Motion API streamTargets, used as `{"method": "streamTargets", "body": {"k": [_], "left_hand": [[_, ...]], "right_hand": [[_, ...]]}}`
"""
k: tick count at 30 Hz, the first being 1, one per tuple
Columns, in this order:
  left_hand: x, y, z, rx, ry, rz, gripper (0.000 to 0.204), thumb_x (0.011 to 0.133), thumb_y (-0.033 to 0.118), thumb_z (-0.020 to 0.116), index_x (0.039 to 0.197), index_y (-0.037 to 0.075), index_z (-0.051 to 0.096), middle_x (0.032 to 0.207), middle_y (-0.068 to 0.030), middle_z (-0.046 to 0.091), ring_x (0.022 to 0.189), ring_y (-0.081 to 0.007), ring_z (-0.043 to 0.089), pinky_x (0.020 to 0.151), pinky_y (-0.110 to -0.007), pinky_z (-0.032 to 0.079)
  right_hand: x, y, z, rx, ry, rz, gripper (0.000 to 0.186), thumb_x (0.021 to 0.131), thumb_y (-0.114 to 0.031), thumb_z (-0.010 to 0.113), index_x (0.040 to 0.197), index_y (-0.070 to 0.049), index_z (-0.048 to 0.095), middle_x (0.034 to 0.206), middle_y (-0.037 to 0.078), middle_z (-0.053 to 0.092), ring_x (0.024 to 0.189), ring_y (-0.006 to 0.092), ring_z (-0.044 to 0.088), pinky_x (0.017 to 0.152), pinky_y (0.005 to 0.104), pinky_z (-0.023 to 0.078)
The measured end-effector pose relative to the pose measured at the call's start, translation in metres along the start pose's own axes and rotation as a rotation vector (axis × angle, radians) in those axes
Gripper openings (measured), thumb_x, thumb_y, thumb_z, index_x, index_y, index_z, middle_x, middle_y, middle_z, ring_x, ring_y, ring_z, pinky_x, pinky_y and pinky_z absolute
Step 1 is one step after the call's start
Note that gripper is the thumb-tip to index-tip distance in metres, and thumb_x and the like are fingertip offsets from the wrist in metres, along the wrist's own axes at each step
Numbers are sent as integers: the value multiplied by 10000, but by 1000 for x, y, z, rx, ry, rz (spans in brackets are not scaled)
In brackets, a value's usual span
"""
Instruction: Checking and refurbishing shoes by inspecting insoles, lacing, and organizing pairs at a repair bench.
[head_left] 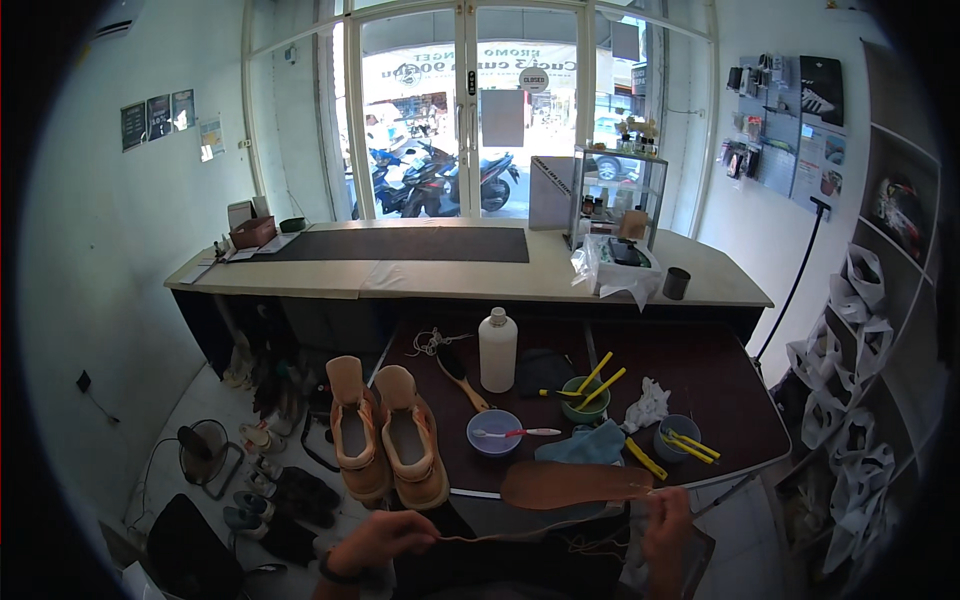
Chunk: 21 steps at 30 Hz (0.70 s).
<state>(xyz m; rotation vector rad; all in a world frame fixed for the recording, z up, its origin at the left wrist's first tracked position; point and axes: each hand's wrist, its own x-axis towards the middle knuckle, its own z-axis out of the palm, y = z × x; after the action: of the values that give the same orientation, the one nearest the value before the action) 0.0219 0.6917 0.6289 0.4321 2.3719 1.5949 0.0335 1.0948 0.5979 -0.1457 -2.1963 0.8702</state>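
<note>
Dark table (690, 345), tan shoes (420, 488) at left. Lace (500, 539) spans left hand (385, 538) to right hand (668, 525), near table's front edge; both pinch it. Probably light, limp; best pinched near tips.

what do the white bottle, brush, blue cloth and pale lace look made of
White bottle: likely smooth, matte plastic, by its opaque, even surface.
Brush: handle probably smooth wood, by its warm brown tone; dark head unclear.
Blue cloth: dull fabric, by its soft folds; fibre unclear.
Lace: likely dull textile cord, thin and sagging softly; weave too small to tell.
</note>
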Motion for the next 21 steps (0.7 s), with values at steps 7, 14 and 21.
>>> {"method": "streamTargets", "body": {"k": [7, 14, 21], "left_hand": [[36, 2, 60, -234, -357, 33, 225, 956, 126, 581, 1162, 40, 557, 916, -51, 686, 835, -96, 651, 767, -261, 528], [37, -9, 68, -342, -230, -74, 177, 938, 99, 614, 1054, 27, 500, 882, -49, 652, 709, -82, 595, 636, -220, 490], [31, -16, 69, -450, -276, 130, 171, 900, 65, 656, 1047, -18, 628, 958, -84, 684, 831, -113, 654, 737, -233, 532]], "right_hand": [[-37, -78, 53, 600, -558, -107, 161, 895, -84, 639, 1041, -19, 656, 880, 98, 646, 779, 212, 627, 703, 298, 496], [-71, -94, 71, 914, -776, 276, 168, 886, -96, 677, 1019, 4, 692, 845, 62, 688, 744, 114, 605, 680, 254, 492], [-69, -91, 65, 1002, -863, 465, 179, 903, -146, 669, 1009, -8, 711, 776, 25, 679, 678, 72, 583, 609, 215, 463]]}}
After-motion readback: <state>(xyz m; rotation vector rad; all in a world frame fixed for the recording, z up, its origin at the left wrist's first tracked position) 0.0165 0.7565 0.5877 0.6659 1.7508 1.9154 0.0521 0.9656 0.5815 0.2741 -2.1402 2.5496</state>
